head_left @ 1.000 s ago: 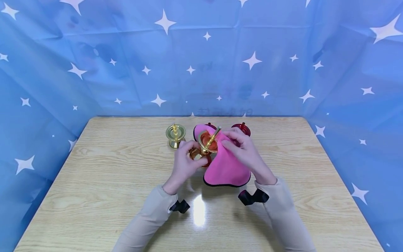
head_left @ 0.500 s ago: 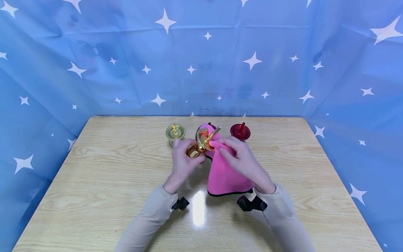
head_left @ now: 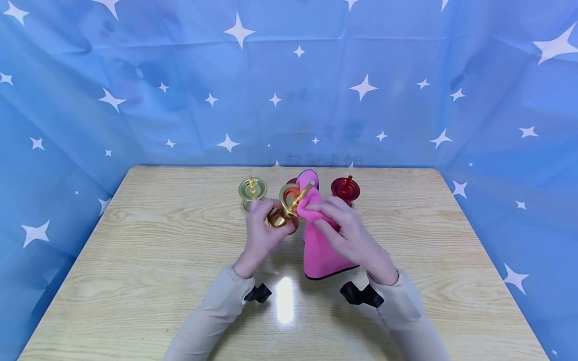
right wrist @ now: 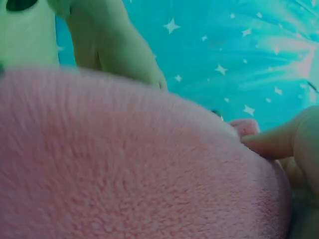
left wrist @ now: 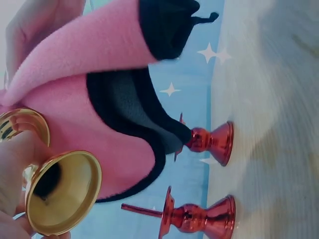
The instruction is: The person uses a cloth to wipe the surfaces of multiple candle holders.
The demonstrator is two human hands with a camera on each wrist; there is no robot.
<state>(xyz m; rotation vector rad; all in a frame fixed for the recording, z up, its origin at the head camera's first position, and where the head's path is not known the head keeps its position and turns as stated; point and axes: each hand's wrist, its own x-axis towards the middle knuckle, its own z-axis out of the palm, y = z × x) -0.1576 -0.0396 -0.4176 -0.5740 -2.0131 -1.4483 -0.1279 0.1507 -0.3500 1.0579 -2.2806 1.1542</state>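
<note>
My left hand (head_left: 266, 225) grips a shiny gold candle holder (head_left: 278, 217) by its foot, above the table. The candle holder is tilted, its dish and spike leaning up toward my right hand (head_left: 354, 235). That hand pinches a pink fleecy cloth (head_left: 324, 255) with a dark border, bunched against the dish and spike. In the left wrist view the hollow underside of the foot (left wrist: 67, 194) faces the camera, and the cloth (left wrist: 89, 45) shows a grey reverse side. Pink cloth (right wrist: 139, 164) fills most of the right wrist view, with fingers at its edge.
On the wooden table (head_left: 135, 250), a second gold candle holder (head_left: 253, 188) stands at the back, left of centre. A red candle holder (head_left: 345, 189) stands back right; another red one (left wrist: 219, 142) is partly behind the cloth. A starry blue curtain (head_left: 289, 115) surrounds the table.
My right hand has worked the cloth around the dish and spike; its top corner has shifted right. The right red candle holder is more exposed. The held candle holder has moved slightly left.
</note>
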